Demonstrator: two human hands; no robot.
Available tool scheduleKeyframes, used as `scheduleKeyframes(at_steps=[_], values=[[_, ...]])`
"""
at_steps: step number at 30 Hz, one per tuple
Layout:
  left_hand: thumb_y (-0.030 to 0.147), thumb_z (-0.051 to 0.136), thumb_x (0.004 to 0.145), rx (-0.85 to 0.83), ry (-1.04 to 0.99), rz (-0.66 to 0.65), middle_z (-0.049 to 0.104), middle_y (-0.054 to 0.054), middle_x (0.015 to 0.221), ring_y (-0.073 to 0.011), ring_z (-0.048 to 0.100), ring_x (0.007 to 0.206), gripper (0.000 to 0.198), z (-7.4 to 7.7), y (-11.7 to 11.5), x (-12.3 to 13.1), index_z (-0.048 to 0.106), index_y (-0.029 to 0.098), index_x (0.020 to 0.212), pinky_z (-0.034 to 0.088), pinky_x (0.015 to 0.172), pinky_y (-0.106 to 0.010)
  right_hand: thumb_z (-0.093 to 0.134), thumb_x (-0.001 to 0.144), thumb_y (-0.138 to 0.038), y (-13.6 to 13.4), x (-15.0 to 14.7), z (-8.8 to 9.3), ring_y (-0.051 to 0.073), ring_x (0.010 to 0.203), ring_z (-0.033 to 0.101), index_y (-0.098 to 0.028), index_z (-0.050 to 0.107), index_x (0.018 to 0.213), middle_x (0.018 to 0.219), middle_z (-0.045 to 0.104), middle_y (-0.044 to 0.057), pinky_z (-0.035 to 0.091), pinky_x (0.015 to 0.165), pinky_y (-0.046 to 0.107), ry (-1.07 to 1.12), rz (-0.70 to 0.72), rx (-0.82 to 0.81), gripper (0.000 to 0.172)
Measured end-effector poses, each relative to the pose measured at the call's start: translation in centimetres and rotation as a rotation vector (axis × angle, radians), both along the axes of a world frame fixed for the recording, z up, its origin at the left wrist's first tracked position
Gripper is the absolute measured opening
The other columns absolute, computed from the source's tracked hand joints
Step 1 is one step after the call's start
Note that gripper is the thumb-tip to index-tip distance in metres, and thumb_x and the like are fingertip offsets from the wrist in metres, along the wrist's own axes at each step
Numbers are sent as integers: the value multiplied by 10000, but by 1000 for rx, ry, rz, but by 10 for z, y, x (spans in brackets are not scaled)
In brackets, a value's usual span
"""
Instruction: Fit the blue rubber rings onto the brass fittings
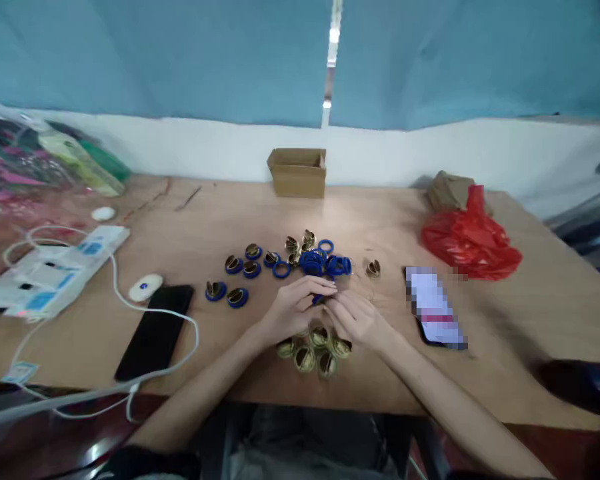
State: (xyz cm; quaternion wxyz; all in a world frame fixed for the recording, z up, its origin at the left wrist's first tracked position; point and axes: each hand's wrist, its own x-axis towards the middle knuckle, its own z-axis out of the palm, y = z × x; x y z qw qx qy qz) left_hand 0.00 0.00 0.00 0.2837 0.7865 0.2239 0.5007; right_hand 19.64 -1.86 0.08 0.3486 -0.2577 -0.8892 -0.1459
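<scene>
My left hand [296, 305] and my right hand [359, 319] meet at the middle of the table, fingers pinched together. Between their fingertips shows part of a blue ring [318, 299]; whether a metal piece sits in it is hidden. Just below the hands lie several round gold-coloured metal pieces [305, 359] with upright flaps. Beyond the fingertips is a pile of loose blue rings [312, 262], with more gold pieces [309, 239] beside it. To the left lie several gold pieces seated in blue rings [237, 297]. A single gold piece [373, 268] lies right of the pile.
A small open cardboard box [300, 181] stands against the wall. On the right are a lit phone [436, 307] and a red plastic bag [473, 240]. At left lie a black phone [155, 332], a white round device [145, 287], a power strip [63, 270] and white cables.
</scene>
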Motion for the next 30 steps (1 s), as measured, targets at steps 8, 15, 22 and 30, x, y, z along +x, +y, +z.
scheduleKeyframes(at_steps=[8,15,22,30], values=[[-5,646,864,35,7,43,756,-115,1119,-195,728,1083,320,0,-1,0,689,182,1120,614,955,-357,461,975,-47,1,4,1,214,805,684,-150,677,951,879,725,110,582,765,346,-39,21,-166,241],[-5,639,865,32,12,58,757,-118,1115,-188,736,1062,304,0,-2,0,704,175,1101,618,947,-350,465,973,-51,1,0,6,197,739,593,-167,623,797,759,635,64,525,699,321,-55,10,-187,264],[4,680,840,-27,1,56,761,-105,1113,-192,737,1057,301,-2,-2,-1,712,184,1079,611,939,-339,415,990,-67,2,0,10,197,717,556,-191,577,756,742,608,56,492,668,319,-54,29,-219,310],[198,794,833,-103,68,122,749,-109,1164,-224,719,1084,425,-4,0,-5,666,209,1238,603,933,-364,532,1020,-177,2,6,5,175,808,657,-192,602,1130,928,702,54,539,751,296,205,50,-466,131]])
